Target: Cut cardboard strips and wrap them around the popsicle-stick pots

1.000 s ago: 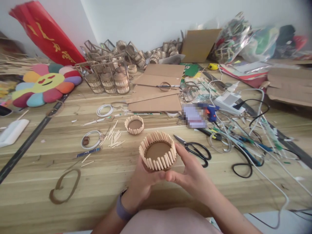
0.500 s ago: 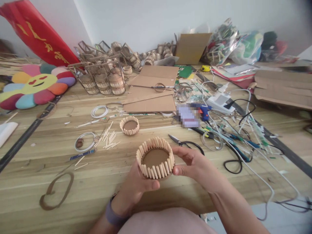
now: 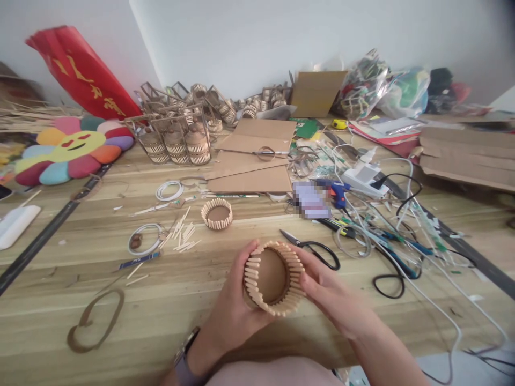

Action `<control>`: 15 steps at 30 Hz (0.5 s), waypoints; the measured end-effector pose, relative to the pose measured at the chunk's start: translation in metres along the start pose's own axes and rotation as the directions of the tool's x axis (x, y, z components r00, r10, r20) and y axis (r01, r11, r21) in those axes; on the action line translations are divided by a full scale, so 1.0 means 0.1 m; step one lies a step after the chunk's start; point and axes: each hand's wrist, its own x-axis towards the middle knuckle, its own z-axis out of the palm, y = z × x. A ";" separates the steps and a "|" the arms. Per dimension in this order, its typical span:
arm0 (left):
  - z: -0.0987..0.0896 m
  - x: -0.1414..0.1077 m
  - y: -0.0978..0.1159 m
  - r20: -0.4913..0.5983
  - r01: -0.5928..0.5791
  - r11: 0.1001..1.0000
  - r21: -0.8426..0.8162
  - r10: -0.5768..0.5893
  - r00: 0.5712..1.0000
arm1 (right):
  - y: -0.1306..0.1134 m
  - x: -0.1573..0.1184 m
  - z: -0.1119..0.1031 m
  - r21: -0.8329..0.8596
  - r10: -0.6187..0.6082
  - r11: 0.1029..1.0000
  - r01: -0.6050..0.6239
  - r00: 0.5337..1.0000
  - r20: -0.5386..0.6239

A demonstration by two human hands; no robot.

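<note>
A small round basket [image 3: 273, 276] of short wooden sticks round a brown disc is held between both hands, its open top tilted toward me. My left hand [image 3: 237, 300] wraps its left side and underside. On its right side, my right hand [image 3: 328, 284] presses with thumb and fingers. A smaller basket of the same make [image 3: 217, 215] stands on the table beyond. Loose short sticks [image 3: 185, 233] lie to its left. Black-handled scissors [image 3: 311, 247] rest just past my right hand.
Several finished baskets in wooden frames [image 3: 177, 142] stand at the back left. Cardboard sheets [image 3: 251, 166] lie mid-table. A blue glue gun [image 3: 338, 193], a white power strip [image 3: 364, 177] and tangled cables are on the right. A brown strip loop [image 3: 96, 321] lies at the front left.
The held basket has been tipped so its opening turns more toward me and sits slightly further right. My left hand has come up its left side. The view has shifted a little.
</note>
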 end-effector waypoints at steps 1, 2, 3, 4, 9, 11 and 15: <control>0.00 -0.01 0.00 0.018 -0.002 1.000 0.007 0.002 1.000 | 0.01 0.00 0.02 0.000 0.014 1.000 -0.014 1.000 -0.020; -0.01 -0.01 -0.01 0.038 0.013 1.000 -0.001 -0.013 0.999 | 0.01 0.00 0.03 -0.004 0.025 1.000 -0.026 0.999 -0.045; -0.02 -0.02 -0.01 0.066 0.038 0.999 -0.031 -0.036 0.997 | 0.01 0.01 0.04 -0.014 0.030 0.999 -0.031 0.997 -0.074; -0.03 -0.02 -0.01 0.100 0.066 0.994 -0.090 -0.057 0.993 | 0.01 0.01 0.04 -0.030 0.025 0.999 -0.028 0.994 -0.103; -0.03 0.06 0.06 0.184 0.206 0.819 -0.535 -0.126 0.975 | 0.00 0.02 0.05 -0.145 -0.101 0.986 0.085 0.989 -0.104; -0.02 0.08 0.13 0.170 0.223 0.783 -0.580 -0.151 0.974 | 0.03 0.00 0.04 -0.194 -0.169 0.969 0.155 0.984 -0.055; -0.01 0.05 0.19 0.151 0.174 0.817 -0.550 -0.107 0.983 | 0.12 -0.04 0.00 -0.308 -0.285 0.913 0.266 0.958 -0.015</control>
